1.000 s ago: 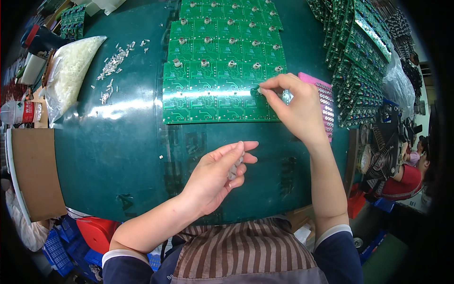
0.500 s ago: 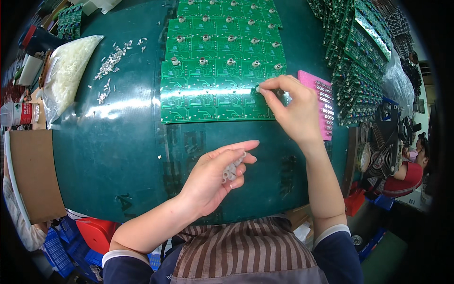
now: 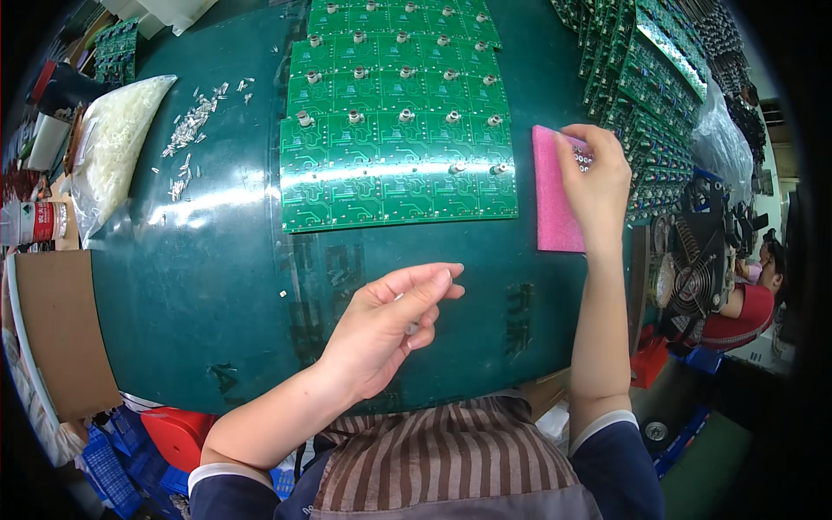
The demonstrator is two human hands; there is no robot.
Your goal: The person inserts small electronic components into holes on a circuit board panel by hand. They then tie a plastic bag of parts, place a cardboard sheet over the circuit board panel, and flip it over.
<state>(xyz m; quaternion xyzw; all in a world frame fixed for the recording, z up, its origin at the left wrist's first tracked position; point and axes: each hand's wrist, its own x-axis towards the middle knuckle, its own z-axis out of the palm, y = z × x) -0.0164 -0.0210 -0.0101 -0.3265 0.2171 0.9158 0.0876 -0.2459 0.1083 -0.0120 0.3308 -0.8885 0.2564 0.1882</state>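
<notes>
My left hand [image 3: 377,316] is curled above the near part of the table, thumb against the index finger. It is closed on small whitish tubular spacers [image 3: 412,328], mostly hidden by the fingers. My right hand [image 3: 600,173] is over a pink foam block [image 3: 555,221], thumb and index finger bent toward each other at its far edge. Small round metal parts [image 3: 584,160] stand in the foam, partly covered by this hand; what its fingertips hold is hidden. Left of it lie overlapping green circuit board panels [image 3: 347,186] with upright metal cylinders [image 3: 406,115] in rows. Two cylinders stand at the right of the nearest row.
Small clear parts [image 3: 192,123] lie scattered at the far left, beside a plastic bag [image 3: 117,147] of whitish pieces. Stacked circuit boards [image 3: 663,130] rise at the right, near a black fan [image 3: 693,277]. A brown cardboard box [image 3: 65,329] stands at the left table edge.
My right hand has moved right from the near board row to the pink foam. A cylinder now stands where its fingertips were. My left fingers have closed further over the spacers.
</notes>
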